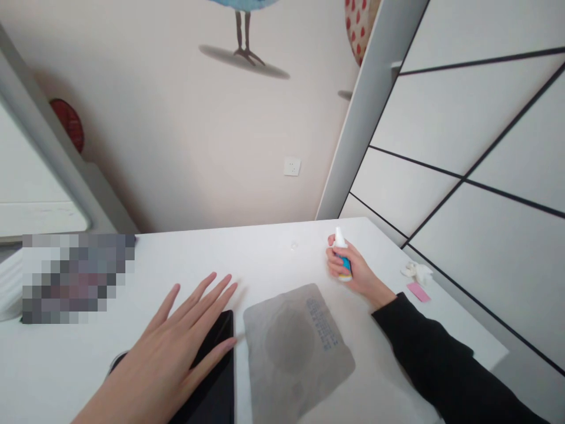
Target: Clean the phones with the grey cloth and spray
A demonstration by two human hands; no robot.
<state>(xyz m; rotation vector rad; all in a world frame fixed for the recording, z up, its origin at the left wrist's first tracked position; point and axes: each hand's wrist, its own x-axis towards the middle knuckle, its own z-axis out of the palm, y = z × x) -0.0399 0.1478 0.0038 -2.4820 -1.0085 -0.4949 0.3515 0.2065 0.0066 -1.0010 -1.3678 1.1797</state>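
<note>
Both hands are on the worktop [265,259]. The left hand [168,353] lies at about 7 o'clock in the view, palm down with its fingers spread wide, over a black tablet [212,383]. Its thumb reaches toward the left edge of a grey mat [295,359], which is printed with small blue text and has a darker round patch at its centre. The right hand [348,265] is closed around a small white spray bottle [342,256] with a blue label, holding it upright at about 1 o'clock from the mat, just clear of the mat's upper edge. A black sleeve [441,359] covers that forearm, running out toward 4 o'clock.

Further along the worktop at about 2 o'clock, a crumpled white tissue [415,272] sits just beside a pink strip [418,292]. A small clear object [293,245] lies near the far edge at 12 o'clock. At 9 o'clock, a pixelated patch [75,277] hides whatever lies there. A wall socket [292,166] sits above the worktop.
</note>
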